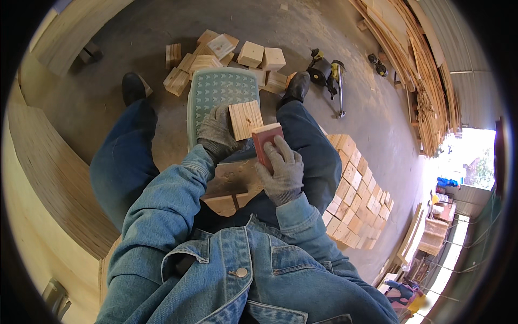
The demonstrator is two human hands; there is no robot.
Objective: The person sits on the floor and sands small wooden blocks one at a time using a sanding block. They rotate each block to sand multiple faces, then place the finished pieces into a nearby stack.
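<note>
Person seated in denim, gloved. Left hand (217,132) grips a square wooden block (245,119), held up just in front of the green plastic stool (218,92). Right hand (281,168) clasps a red sanding block (266,141), pressed to the block's near edge. Loose blocks (226,54) lie beyond the stool; neat stacked rows (356,189) to its right. Judgement: keep the sanding face flat on the wood, strokes along the grain, left grip firm so the block doesn't twist.
</note>
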